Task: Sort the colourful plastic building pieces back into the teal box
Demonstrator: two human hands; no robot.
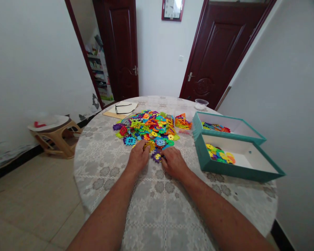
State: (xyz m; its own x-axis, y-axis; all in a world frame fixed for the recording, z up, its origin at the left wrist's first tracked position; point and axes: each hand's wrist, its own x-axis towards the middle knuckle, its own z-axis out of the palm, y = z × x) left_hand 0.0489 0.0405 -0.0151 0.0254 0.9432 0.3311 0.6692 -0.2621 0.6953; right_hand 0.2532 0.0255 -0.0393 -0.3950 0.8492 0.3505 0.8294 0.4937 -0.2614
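Observation:
A colourful heap of plastic gear pieces (151, 123) lies on the table. At its near edge, my left hand (138, 157) pinches a dark yellow gear (150, 145) between thumb and fingers. My right hand (174, 161) is curled just to the right, its fingertips on the edge of a purple gear with a yellow middle (156, 156). Part of a blue piece (169, 146) shows by the right knuckles. A light blue square-holed gear (130, 141) and a round blue gear (160, 142) lie in front of the heap.
Two green boxes (240, 174) with some pieces inside stand on the right. A clear tray of orange pieces (183, 122) sits beside the heap. Glasses (124, 109) rest on paper at the back left; a clear bowl (201, 103) stands at the back right.

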